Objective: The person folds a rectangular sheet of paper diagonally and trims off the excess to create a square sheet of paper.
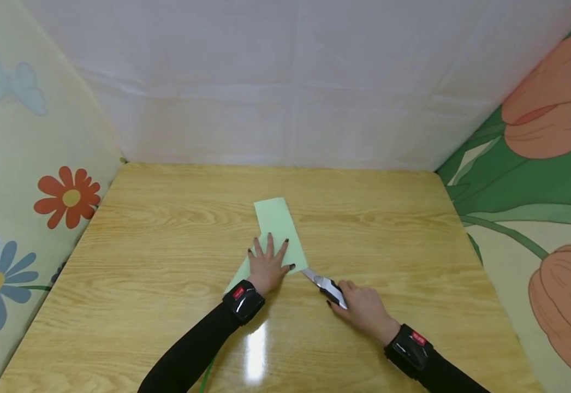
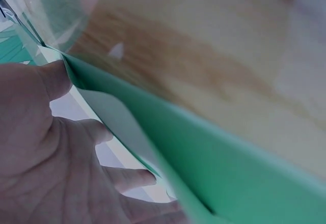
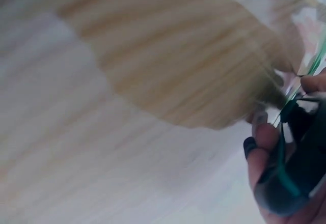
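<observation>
A pale green sheet of paper (image 1: 273, 215), seemingly folded, lies at an angle on the wooden table. My left hand (image 1: 266, 270) rests on it with the fingers spread and straight, pressing it down. From the left wrist view, the fingers touch the green paper (image 2: 178, 132), whose layers stand slightly apart. My right hand (image 1: 364, 310) grips the black-and-grey handle of a utility knife (image 1: 333, 293). The blade's tip is at the paper's lower right corner; whether it is between the layers cannot be seen. In the right wrist view the knife handle (image 3: 285, 183) is dark and blurred.
The wooden table (image 1: 388, 224) extends around the paper on all sides. A white cloth (image 1: 285, 82) hangs behind its far edge. Flower-patterned cloths stand at the left and right. A thin green strip (image 1: 208, 374) shows beside the left sleeve near the bottom.
</observation>
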Tool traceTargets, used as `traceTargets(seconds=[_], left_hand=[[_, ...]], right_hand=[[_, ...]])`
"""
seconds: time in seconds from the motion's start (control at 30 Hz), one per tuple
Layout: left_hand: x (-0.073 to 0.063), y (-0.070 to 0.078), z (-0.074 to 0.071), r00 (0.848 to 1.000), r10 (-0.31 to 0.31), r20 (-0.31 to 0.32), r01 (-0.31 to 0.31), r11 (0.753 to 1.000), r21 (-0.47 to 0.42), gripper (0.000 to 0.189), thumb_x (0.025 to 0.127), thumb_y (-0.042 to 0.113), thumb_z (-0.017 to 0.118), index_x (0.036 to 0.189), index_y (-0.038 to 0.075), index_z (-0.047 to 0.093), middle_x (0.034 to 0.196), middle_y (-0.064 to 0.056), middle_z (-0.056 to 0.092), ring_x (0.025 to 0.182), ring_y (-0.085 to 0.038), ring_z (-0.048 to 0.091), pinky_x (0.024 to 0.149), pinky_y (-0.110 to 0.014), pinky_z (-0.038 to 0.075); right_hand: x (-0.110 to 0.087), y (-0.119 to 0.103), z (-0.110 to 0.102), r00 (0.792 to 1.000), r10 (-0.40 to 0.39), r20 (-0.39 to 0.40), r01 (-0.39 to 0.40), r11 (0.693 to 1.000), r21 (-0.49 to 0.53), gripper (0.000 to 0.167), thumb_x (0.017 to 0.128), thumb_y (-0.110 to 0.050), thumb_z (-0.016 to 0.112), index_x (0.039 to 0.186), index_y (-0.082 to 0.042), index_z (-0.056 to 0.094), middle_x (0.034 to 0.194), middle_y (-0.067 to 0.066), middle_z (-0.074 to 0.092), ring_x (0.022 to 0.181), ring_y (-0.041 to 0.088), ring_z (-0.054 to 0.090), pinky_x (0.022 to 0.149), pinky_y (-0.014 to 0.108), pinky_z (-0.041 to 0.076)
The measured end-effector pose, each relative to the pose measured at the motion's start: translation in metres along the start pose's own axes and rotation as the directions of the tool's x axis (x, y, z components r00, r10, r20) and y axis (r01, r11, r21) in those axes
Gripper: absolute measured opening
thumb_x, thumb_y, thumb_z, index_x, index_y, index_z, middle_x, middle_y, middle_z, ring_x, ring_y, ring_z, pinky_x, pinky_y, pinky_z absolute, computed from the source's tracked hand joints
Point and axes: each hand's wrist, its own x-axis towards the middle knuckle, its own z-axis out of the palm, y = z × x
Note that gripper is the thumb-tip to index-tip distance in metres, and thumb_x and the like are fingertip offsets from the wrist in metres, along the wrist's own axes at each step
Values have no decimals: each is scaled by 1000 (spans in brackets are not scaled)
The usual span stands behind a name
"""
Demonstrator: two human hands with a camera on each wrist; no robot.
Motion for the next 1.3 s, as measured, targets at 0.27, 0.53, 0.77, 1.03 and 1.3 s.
traceTargets(seconds=[0.27,0.53,0.77,1.03,1.3], left_hand=[[-2,-1,2,1000,20,12,-20,998,51,62,94,49,47,148,21,31,151,-24,19,130,-56,21,98,-62,34],[-6,0,5,1000,11,16,-12,997,77,62,94,50,46,148,23,30,151,-22,21,131,-54,22,99,-60,35],[-8,1,4,1000,12,-2,-12,995,96,62,94,51,45,148,24,30,151,-22,22,131,-53,24,99,-58,36],[-11,-8,7,996,83,-38,-79,992,98,63,92,50,49,146,23,34,150,-23,25,130,-54,26,98,-59,37],[-16,-16,9,980,182,-85,-170,976,133,62,91,51,51,144,23,38,147,-22,30,127,-53,30,95,-59,39]], right_hand=[[-1,5,-2,998,-59,-19,59,998,0,40,78,-36,73,99,-5,61,76,0,59,51,4,43,42,20,30],[-3,12,-2,996,-92,5,92,996,22,37,78,-34,73,97,-6,61,78,0,60,53,4,44,44,20,32],[1,16,-2,993,-116,-5,116,993,29,35,79,-36,72,95,-8,60,72,-5,54,51,2,38,42,19,28],[4,20,-5,988,-151,-11,151,988,39,32,77,-34,74,93,-10,60,71,-7,53,51,2,38,43,18,28],[7,18,-2,983,-181,12,181,983,18,32,79,-35,72,93,-10,58,71,-7,52,51,3,39,43,18,28]])
